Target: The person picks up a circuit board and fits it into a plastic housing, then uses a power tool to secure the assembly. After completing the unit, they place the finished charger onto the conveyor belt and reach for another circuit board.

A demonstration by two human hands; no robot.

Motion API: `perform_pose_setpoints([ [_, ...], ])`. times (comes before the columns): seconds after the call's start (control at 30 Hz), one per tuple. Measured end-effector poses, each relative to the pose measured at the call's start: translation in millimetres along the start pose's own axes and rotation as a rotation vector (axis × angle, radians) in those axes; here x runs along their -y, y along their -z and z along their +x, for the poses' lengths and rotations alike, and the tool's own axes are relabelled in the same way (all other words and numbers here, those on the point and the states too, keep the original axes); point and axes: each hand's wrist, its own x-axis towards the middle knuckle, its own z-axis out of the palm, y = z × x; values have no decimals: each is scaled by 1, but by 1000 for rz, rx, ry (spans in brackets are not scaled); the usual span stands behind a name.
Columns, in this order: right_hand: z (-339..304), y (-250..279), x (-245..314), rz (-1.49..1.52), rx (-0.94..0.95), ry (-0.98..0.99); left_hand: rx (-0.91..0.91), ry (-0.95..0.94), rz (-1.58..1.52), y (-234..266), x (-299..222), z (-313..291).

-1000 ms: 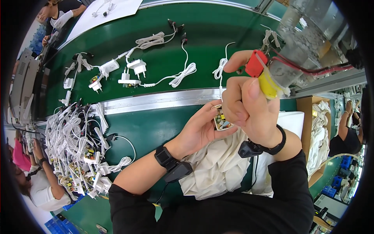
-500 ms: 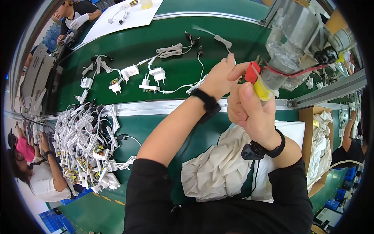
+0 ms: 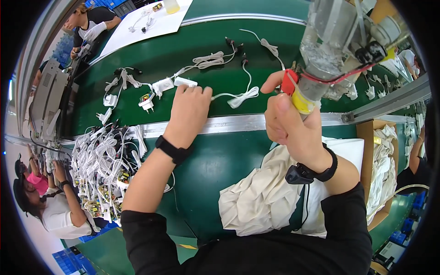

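Note:
My left hand [image 3: 189, 110] is over the green belt, fingers together and curled down over a white power adapter [image 3: 185, 82]; its fingertips are hidden. A white cable bundle [image 3: 243, 97] lies to the right of that hand. My right hand [image 3: 298, 126] grips the lower end of a grey cylindrical tool [image 3: 316, 87] with yellow tape round it. The index finger reaches up beside a red switch-like piece [image 3: 288, 82] on the tool. Further left on the belt lie another white adapter [image 3: 163, 86] and a plug with its circuit board bare [image 3: 146, 102].
A tangled heap of white-cabled adapters [image 3: 103, 169] lies at the left. Crumpled cream cloth [image 3: 259, 199] lies before me, and a cardboard box [image 3: 368, 160] stands at the right. A metal rail [image 3: 238, 123] edges the belt. Other people work at the left, far left and right.
My left hand has moved from beside the tool leftward, down onto an adapter on the belt. My right hand keeps its grip on the tool. The whole view has shifted slightly.

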Motion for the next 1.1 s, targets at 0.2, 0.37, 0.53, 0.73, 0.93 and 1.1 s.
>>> perform_pose_setpoints([
  [0.2, 0, -4, 2, 5, -1, -18, 74, 326, 6, 7, -7, 22],
  [0.37, -2, -4, -1, 0, 16, -9, -76, 335, 14, 10, 3, 66],
  [0.53, -3, -9, 2, 22, 45, -6, 1, 349, 25, -33, 14, 85],
  [0.73, -3, -4, 2, 21, 40, -37, 2, 192, -321, -55, -15, 91],
  [0.93, -6, 0, 6, 6, 25, -43, -10, 351, -375, -22, -24, 94],
  [1.1, -4, -5, 9, 13, 5, -53, -245, 576, -1067, 41, 37, 57],
])
